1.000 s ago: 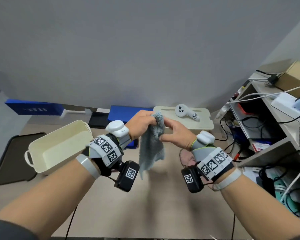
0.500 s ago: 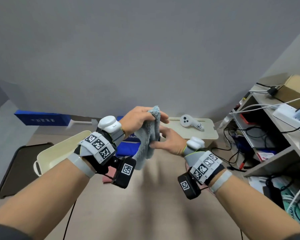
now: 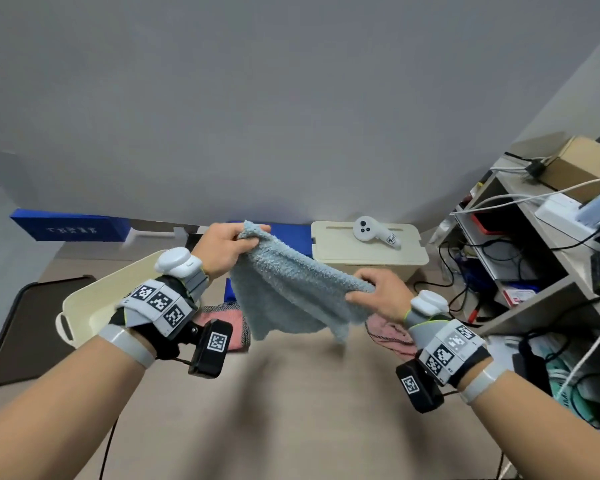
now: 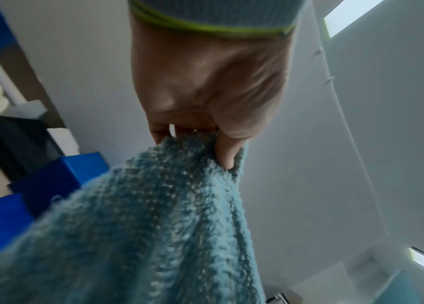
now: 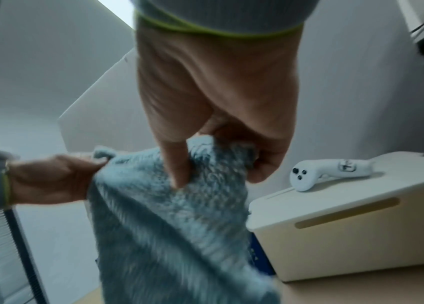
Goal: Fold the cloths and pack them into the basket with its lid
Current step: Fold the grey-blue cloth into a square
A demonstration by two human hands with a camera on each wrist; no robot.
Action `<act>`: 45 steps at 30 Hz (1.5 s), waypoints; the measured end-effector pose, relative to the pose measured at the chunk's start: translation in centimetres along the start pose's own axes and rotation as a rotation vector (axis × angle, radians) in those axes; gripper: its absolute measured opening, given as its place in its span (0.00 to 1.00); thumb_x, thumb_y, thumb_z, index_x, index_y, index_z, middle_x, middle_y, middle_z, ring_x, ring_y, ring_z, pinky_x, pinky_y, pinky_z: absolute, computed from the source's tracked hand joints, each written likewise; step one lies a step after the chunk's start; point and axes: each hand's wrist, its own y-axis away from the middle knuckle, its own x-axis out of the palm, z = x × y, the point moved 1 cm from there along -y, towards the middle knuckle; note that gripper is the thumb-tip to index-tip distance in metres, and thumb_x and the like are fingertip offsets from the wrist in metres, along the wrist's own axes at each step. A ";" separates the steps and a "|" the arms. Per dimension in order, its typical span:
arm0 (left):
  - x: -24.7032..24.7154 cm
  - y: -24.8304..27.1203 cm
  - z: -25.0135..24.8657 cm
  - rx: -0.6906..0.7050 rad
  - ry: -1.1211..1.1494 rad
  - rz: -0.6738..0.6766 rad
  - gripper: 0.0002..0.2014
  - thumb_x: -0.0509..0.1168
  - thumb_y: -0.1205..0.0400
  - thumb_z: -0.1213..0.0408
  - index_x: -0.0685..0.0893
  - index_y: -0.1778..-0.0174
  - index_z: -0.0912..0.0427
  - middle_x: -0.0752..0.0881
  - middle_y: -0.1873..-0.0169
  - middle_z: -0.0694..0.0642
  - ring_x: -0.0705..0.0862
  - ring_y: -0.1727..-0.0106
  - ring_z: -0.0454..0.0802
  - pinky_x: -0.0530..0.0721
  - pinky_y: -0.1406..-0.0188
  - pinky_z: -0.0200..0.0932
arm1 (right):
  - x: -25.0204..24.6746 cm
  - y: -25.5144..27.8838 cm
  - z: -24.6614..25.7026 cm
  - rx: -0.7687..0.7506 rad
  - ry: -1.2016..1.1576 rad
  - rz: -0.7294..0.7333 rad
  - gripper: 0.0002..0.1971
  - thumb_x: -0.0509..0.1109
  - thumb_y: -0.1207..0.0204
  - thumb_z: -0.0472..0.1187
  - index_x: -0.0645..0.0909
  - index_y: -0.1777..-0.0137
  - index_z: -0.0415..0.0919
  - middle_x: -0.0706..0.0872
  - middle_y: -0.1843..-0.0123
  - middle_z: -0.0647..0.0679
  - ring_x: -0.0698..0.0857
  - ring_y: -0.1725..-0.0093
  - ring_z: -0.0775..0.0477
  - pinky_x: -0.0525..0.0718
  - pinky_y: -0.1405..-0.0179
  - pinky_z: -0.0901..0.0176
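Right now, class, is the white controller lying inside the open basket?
No, the controller rests on the lid of the closed box, away from the open basket.

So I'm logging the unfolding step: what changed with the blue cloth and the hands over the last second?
The hands drew apart, spreading the bunched, hanging blue cloth wide between them. The left hand kept its pinch on the upper corner. The right hand moved right and down and now grips the opposite edge. The open basket, closed basket and white controller show no clear shift.
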 end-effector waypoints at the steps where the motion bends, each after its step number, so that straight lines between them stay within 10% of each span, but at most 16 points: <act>1: 0.0 -0.1 0.5 -0.003 -0.029 -0.004 0.14 0.66 0.19 0.74 0.89 0.41 0.56 0.88 0.56 0.30 0.83 0.52 0.24 0.75 0.50 0.19 | -0.5 0.0 -0.4 0.037 0.035 -0.048 0.10 0.79 0.33 0.42 0.82 0.67 0.55 0.86 0.67 0.58 0.81 0.66 0.58 0.80 0.68 0.62; 6: 1.4 0.0 2.0 -0.010 -0.191 -0.039 0.10 0.71 0.21 0.68 0.90 0.51 0.47 0.85 0.70 0.24 0.83 0.66 0.24 0.76 0.62 0.20 | -2.5 -0.2 -1.8 0.115 0.040 -0.014 0.08 0.79 0.33 0.42 0.85 0.70 0.53 0.86 0.70 0.58 0.81 0.66 0.54 0.79 0.64 0.60; 9: 2.6 -0.1 2.5 -0.091 -0.156 -0.060 0.02 0.75 0.24 0.57 0.90 0.61 0.49 0.87 0.74 0.36 0.81 0.69 0.35 0.77 0.69 0.26 | -3.5 0.3 -2.4 0.111 -0.169 0.028 0.08 0.81 0.34 0.38 0.85 0.69 0.47 0.83 0.71 0.54 0.77 0.67 0.53 0.75 0.64 0.59; 13: 4.6 -0.5 3.0 -0.236 0.049 -0.148 0.16 0.75 0.25 0.50 0.91 0.62 0.62 0.86 0.70 0.46 0.79 0.70 0.40 0.75 0.67 0.39 | -4.6 0.7 -2.9 0.164 -0.440 0.021 0.09 0.78 0.29 0.31 0.82 0.65 0.41 0.83 0.69 0.45 0.80 0.68 0.49 0.81 0.70 0.62; 20: 5.9 -1.8 2.8 -0.193 0.200 -0.215 0.06 0.70 0.19 0.59 0.92 0.56 0.51 0.90 0.61 0.47 0.81 0.58 0.43 0.82 0.53 0.46 | -6.5 0.4 -4.1 0.194 -0.523 -0.012 0.06 0.76 0.27 0.30 0.84 0.60 0.39 0.84 0.62 0.44 0.82 0.60 0.49 0.85 0.58 0.57; 25: 6.3 -1.9 1.0 -0.107 0.222 -0.264 0.08 0.66 0.17 0.60 0.91 0.52 0.51 0.84 0.74 0.36 0.75 0.70 0.33 0.73 0.68 0.28 | -7.8 0.8 -4.5 0.104 -0.443 -0.210 0.09 0.77 0.27 0.32 0.83 0.64 0.45 0.80 0.69 0.54 0.76 0.71 0.61 0.75 0.69 0.72; 30: 5.7 0.3 1.0 -0.083 0.311 -0.142 0.09 0.65 0.16 0.64 0.92 0.54 0.56 0.90 0.61 0.51 0.84 0.57 0.46 0.86 0.54 0.42 | -7.0 2.8 -4.6 0.123 -0.574 -0.176 0.07 0.75 0.30 0.29 0.81 0.64 0.39 0.80 0.69 0.50 0.78 0.69 0.56 0.79 0.69 0.70; 38: 8.1 5.3 10.3 -0.490 -0.063 0.163 0.11 0.72 0.24 0.53 0.90 0.66 0.55 0.89 0.68 0.52 0.80 0.68 0.47 0.78 0.57 0.48 | 1.2 6.5 -9.7 0.485 -0.425 0.228 0.09 0.69 0.26 0.24 0.81 0.64 0.37 0.80 0.68 0.44 0.78 0.67 0.51 0.78 0.69 0.66; 45: 9.7 6.7 14.0 -0.777 -0.132 0.278 0.10 0.70 0.20 0.56 0.90 0.51 0.59 0.83 0.73 0.56 0.75 0.78 0.47 0.75 0.79 0.35 | 4.8 6.4 -12.2 0.661 -0.276 0.362 0.07 0.73 0.27 0.34 0.84 0.66 0.43 0.83 0.71 0.50 0.78 0.69 0.51 0.81 0.60 0.58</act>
